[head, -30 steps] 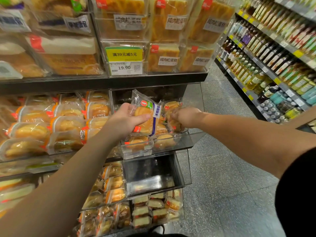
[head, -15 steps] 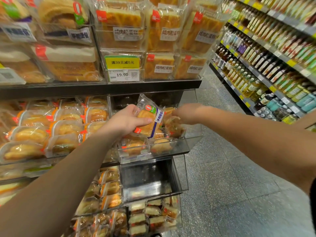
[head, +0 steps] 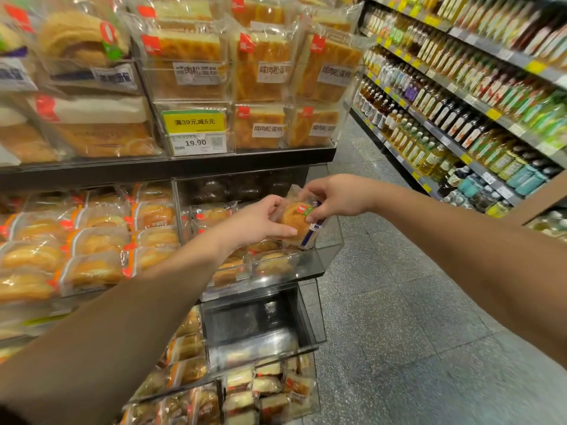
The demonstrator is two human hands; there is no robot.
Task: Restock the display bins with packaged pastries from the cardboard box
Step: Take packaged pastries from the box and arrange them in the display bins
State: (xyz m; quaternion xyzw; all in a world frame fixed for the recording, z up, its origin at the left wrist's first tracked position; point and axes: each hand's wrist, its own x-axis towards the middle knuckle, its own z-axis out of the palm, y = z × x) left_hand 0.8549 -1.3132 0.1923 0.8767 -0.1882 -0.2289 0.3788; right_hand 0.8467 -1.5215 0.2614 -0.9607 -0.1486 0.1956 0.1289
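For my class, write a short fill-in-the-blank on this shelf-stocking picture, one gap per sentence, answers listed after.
1. The packaged pastry is held by ____ hands.
2. The left hand and right hand hold it over a clear ____.
3. The price tag reads ____.
4. The shelves across the aisle carry ____.

Answers: both; bin; 19.90; bottles

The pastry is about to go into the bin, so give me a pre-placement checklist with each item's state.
1. Left hand holds the packaged pastry: ok.
2. Right hand pinches the pack's top edge: ok.
3. Pack is over the clear bin, inside its front wall: ok.
4. Room in the bin: ok, free space shows on the right side beside the packs lying in it.
5. Label faces forward: cannot tell, the pack is tilted and blurred.
6. Cardboard box within reach: cannot tell, out of view.
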